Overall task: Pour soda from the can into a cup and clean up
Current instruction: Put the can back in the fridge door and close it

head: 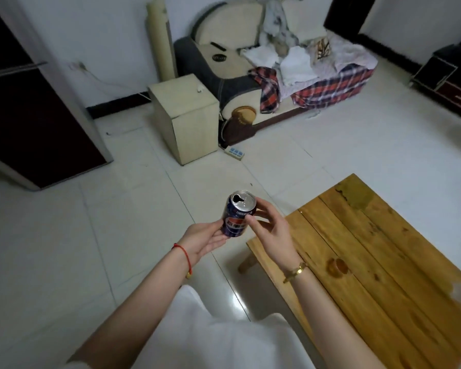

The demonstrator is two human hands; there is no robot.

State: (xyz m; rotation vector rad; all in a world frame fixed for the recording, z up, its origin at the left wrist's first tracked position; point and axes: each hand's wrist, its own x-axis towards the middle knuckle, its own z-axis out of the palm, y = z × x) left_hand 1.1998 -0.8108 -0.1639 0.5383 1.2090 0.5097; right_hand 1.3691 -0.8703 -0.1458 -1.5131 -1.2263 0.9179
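Both forearms are bare, a thin red cord bracelet (183,255) circling the left wrist, a gold bangle (295,271) the right, above a white garment (210,339).

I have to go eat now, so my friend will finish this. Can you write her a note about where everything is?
Left hand: holds the soda can from below and the side, fingers curled round its bottom.
Right hand: fingertips pinch the can near its top rim.
The can is blue, upright with a slight tilt, held in the air over the floor, left of the wooden table. Its top is already open.
No cup shows in this view. There is a wet ring on the table.
Whether the soda has been poured cannot be told. Left: find the cup, pour if needed, wipe the table, put the can away.
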